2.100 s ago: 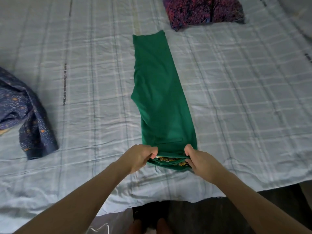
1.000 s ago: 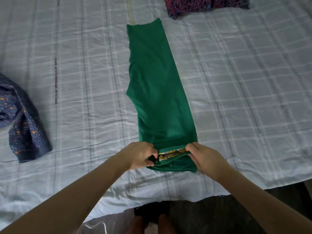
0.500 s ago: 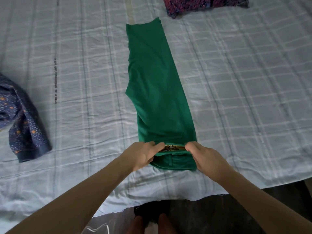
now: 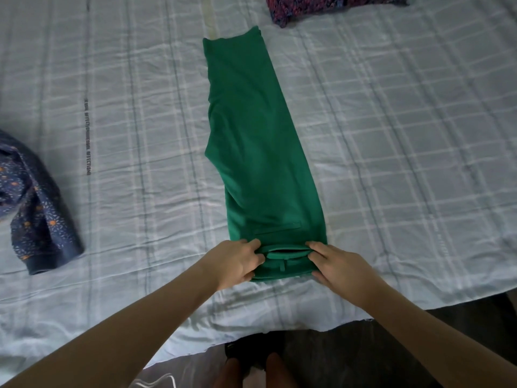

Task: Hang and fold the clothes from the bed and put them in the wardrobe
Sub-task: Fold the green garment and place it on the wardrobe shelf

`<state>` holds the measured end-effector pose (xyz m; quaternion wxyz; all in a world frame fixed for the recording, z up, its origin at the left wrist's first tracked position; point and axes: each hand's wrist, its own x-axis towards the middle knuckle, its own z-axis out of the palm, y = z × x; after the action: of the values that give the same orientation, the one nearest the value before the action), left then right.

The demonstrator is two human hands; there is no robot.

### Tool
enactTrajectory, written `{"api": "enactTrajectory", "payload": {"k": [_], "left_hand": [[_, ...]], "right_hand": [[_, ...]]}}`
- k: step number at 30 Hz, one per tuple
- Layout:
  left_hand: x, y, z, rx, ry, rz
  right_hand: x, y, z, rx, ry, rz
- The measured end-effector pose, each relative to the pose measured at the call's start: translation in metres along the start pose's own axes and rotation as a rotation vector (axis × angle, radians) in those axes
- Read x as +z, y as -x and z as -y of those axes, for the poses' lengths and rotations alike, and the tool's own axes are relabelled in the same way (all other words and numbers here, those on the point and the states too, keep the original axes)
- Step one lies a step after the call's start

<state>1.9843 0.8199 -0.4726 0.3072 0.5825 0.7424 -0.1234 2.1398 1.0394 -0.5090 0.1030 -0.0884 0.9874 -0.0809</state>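
Green trousers (image 4: 260, 152), folded lengthwise leg on leg, lie flat down the middle of the bed with the hems far from me and the waistband near the front edge. My left hand (image 4: 237, 261) pinches the left end of the waistband, fingers curled on the cloth. My right hand (image 4: 333, 264) grips the right end of the same waistband. The band is turned over between the hands, showing a belt loop.
The bed carries a pale blue checked sheet (image 4: 405, 141). A dark blue patterned garment (image 4: 33, 208) lies crumpled at the left. A purple-red patterned garment (image 4: 321, 5) lies at the far edge. Dark floor and my feet (image 4: 251, 368) show below the bed's edge.
Both hands have kept hold of the waistband and rolled it over. The yellow patterned lining seen earlier is hidden now; plain green band shows.
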Motion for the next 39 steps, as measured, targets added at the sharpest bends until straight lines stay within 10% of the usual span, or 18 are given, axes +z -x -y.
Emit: {"api": "enactTrajectory", "payload": {"k": [13, 30, 39], "left_hand": [[-0.108, 0.052, 0.005, -0.111, -0.094, 0.070], [-0.457, 0.286, 0.068, -0.191, -0.315, -0.580], [-0.407, 0.295, 0.076, -0.226, -0.172, -0.471]], "right_hand": [[-0.098, -0.008, -0.001, -0.026, -0.049, -0.084], [-0.524, -0.103, 0.020, -0.184, 0.031, -0.614], [-0.490, -0.093, 0.044, -0.301, 0.249, -0.538]]}}
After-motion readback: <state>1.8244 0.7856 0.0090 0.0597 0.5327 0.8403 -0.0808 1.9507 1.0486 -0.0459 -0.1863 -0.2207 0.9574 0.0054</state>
